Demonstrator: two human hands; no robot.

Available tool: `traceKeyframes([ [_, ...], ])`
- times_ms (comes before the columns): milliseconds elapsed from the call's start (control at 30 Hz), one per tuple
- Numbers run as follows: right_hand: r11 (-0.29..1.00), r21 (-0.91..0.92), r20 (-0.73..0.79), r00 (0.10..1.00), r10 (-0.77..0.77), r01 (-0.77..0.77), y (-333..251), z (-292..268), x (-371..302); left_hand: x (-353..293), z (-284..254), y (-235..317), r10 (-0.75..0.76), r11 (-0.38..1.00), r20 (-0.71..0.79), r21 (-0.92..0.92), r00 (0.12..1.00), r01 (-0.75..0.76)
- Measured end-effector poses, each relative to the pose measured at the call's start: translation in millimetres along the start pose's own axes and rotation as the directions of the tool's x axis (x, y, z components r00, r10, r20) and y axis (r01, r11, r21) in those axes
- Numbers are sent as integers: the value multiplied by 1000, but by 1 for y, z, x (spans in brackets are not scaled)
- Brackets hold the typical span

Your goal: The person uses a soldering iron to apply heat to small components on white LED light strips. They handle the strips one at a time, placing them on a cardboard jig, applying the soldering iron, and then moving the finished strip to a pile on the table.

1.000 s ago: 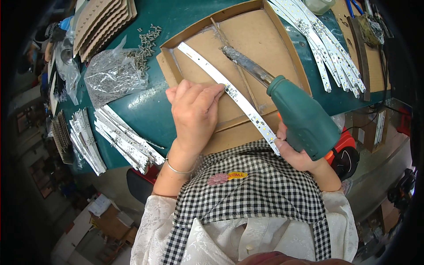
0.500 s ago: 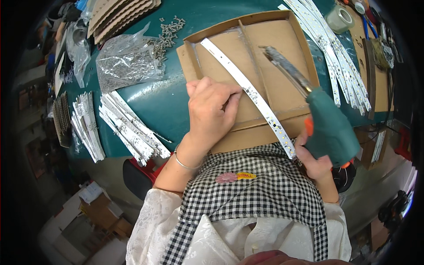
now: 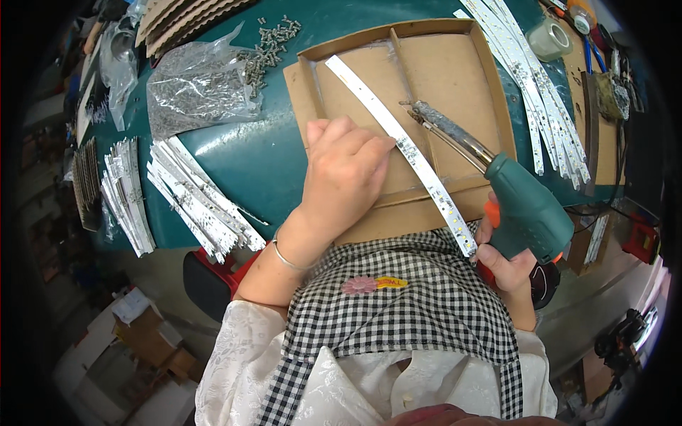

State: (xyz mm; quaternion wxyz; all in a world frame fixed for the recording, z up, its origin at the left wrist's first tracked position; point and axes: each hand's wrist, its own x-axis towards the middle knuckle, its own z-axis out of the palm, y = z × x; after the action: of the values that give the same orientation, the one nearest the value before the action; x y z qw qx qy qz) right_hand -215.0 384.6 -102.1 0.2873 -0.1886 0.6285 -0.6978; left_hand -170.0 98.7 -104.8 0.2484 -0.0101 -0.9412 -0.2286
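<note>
LED strip against left hand, right hand

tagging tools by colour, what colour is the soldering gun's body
The soldering gun has a dark green body, seen best in the head view.

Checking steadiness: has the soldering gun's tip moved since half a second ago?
Yes, left and down in view: the soldering gun's tip, then right of the cardboard tray's divider, now overlaps it.
</note>
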Motion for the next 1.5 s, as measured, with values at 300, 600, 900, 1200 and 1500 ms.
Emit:
traceKeyframes([
  [300,987,153,-41,997,60,-53,-17,-16,-6,-6,1,0,-102,990,-82,-103,991,93],
  [600,991,116,-47,996,78,-72,-26,-13,-1,-7,3,-4,-63,996,-73,-72,995,58],
  [900,995,76,69,996,64,-69,-30,-18,6,-7,4,-4,-74,995,-76,-72,994,69],
  [1200,995,57,85,993,77,-82,-30,-19,9,-7,4,-4,-83,994,-70,-84,994,77],
  [1500,993,35,74,991,112,-115,-29,-23,12,-8,4,-6,-70,995,-68,-81,995,64],
])
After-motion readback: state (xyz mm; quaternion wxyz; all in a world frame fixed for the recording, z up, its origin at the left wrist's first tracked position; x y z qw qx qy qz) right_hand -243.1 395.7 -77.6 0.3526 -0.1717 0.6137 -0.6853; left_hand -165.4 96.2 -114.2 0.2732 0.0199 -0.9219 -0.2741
